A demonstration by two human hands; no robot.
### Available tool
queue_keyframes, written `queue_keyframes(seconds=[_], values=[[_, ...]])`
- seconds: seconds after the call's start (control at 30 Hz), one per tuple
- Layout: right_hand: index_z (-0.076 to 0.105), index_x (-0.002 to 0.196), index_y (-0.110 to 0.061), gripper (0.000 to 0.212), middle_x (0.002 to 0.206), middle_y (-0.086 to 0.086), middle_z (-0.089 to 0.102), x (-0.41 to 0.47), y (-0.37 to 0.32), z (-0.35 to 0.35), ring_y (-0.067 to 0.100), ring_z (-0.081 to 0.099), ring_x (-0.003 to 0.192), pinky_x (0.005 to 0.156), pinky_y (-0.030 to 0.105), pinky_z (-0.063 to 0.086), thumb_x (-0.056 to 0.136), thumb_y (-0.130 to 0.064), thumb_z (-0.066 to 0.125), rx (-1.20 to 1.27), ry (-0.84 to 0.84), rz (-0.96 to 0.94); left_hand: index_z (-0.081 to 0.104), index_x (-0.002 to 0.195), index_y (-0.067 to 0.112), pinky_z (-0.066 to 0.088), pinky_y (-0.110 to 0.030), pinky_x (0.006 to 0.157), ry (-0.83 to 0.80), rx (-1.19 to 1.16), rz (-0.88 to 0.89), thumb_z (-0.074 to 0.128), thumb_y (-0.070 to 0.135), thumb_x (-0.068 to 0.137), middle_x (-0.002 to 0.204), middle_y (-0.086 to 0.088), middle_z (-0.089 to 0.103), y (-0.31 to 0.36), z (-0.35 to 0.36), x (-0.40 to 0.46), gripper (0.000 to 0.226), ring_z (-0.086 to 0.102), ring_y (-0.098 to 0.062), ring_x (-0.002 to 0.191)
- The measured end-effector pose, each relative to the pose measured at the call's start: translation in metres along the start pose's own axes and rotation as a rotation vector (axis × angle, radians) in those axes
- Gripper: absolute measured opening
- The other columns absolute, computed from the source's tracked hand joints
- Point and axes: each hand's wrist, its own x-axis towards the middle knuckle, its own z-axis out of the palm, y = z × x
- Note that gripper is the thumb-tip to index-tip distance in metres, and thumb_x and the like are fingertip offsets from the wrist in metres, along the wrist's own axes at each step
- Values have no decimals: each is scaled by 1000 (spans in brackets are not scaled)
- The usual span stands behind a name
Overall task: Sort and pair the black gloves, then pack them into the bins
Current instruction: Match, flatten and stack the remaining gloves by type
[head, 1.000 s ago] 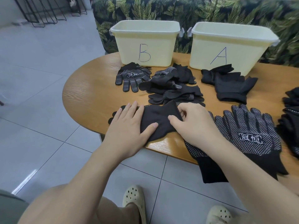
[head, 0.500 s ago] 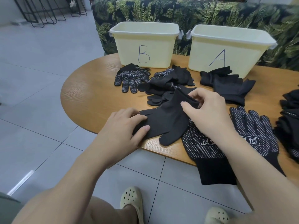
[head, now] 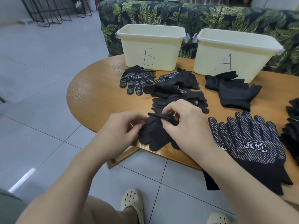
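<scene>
A plain black glove (head: 155,135) lies folded at the table's near edge, fingers pointing toward me. My right hand (head: 182,126) pinches its folded cuff, lifted slightly off the wood. My left hand (head: 119,131) grips the glove's left side with curled fingers. A loose heap of black gloves (head: 174,91) sits behind it. A dotted glove pair (head: 252,143) lies right of my hands, another dotted pair (head: 137,79) rests before bin B (head: 150,47), and plain gloves (head: 233,91) lie before bin A (head: 233,54).
The oval wooden table (head: 97,92) ends just under my hands, with tiled floor to the left and below. More black gloves (head: 292,126) pile at the right edge. A leaf-patterned sofa (head: 194,15) stands behind the bins.
My right hand folded the glove's cuff over toward me and now pinches it nearer the edge. My left hand went from pressing flat to curling around the glove's side.
</scene>
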Motion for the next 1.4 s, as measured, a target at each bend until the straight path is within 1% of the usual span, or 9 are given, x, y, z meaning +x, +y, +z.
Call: queue_keyframes(seconds=[0.1,0.3,0.57,0.87,0.97,1.03,1.13,1.27,1.4], values=[[65,89,-26,12,89,-8,57,-6,-5,7,19,59,85,68,43,52,83,-21,74,-73,-33,-75,74,108,24,48,-10,79,12,-26,-12,69,8,92,92,17,73,-2,-1,1,23,66,3,91],[64,87,-24,17,88,-7,57,-18,-4,24,23,59,88,66,36,46,76,-21,77,-189,-120,-133,75,109,25,50,-9,80,15,-12,-34,66,14,96,95,17,74,-2,0,4,20,65,8,91],[68,93,-18,11,91,-4,60,-21,3,24,23,58,89,71,44,52,83,-17,73,-96,-74,-136,75,108,24,53,-16,82,24,-25,-49,65,13,96,94,14,74,-3,3,6,19,67,4,89],[69,97,-17,16,94,-3,60,-15,-8,24,24,58,91,75,46,52,83,-9,70,-17,-60,-89,73,115,26,46,-2,76,29,-5,-86,60,15,100,99,15,73,-2,0,5,23,65,7,92],[69,97,-17,17,95,-2,58,-17,-10,27,23,56,93,73,41,49,81,-11,72,-68,-146,-87,73,115,25,50,-7,81,32,-18,-74,60,12,98,97,16,73,-2,1,5,25,65,7,94],[69,98,-18,14,95,-3,56,-19,-10,26,20,54,96,73,35,44,85,-21,73,-101,-201,-93,73,112,24,51,-12,82,30,-8,-46,60,9,97,95,16,72,-3,2,5,25,65,6,94],[69,104,-18,24,97,-4,55,-21,-7,23,16,51,96,78,31,43,90,-37,71,-99,-259,-134,73,111,25,52,-24,84,35,70,5,59,8,97,98,15,68,-5,3,7,26,62,-1,93],[70,109,-16,40,100,-4,57,-25,-5,11,16,51,98,85,35,48,91,-48,55,-139,-342,-199,72,120,19,45,-32,99,20,129,135,53,9,101,119,6,65,-7,9,11,29,56,-15,114],[69,110,-14,40,106,-3,65,-27,-3,0,21,58,102,89,42,51,93,-44,49,-124,-405,-252,66,135,21,38,-39,111,-49,223,244,41,36,103,146,1,56,-5,21,16,43,46,-19,135]])
